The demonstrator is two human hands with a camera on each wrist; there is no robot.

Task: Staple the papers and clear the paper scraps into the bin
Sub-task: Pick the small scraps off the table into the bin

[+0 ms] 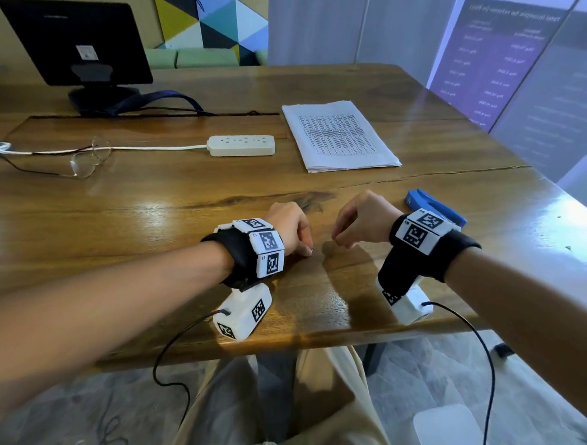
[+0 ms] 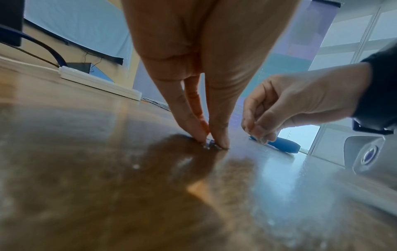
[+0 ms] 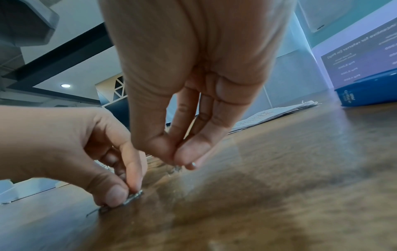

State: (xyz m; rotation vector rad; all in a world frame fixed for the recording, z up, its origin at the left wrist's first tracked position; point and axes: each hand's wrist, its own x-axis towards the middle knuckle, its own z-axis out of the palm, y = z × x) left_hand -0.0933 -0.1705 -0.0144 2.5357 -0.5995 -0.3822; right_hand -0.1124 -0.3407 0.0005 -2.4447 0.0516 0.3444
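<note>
My left hand (image 1: 308,252) pinches a short strip of metal staples (image 3: 134,197) between thumb and forefinger, pressed down on the wooden table (image 1: 149,221). In the left wrist view the strip (image 2: 209,144) shows between the fingertips of that hand (image 2: 211,144). My right hand (image 1: 337,239) hovers just to the right, its fingertips pinched on a small shiny piece of staples (image 2: 261,140) slightly above the table. The blue stapler (image 1: 432,205) lies behind my right wrist. The stack of printed papers (image 1: 337,136) lies farther back.
A white power strip (image 1: 241,145) with its cord lies mid-table, with eyeglasses (image 1: 88,160) to its left. A black monitor (image 1: 77,41) stands at the back left. The table's front edge is close under my wrists. A white object (image 1: 451,438) sits on the floor at lower right.
</note>
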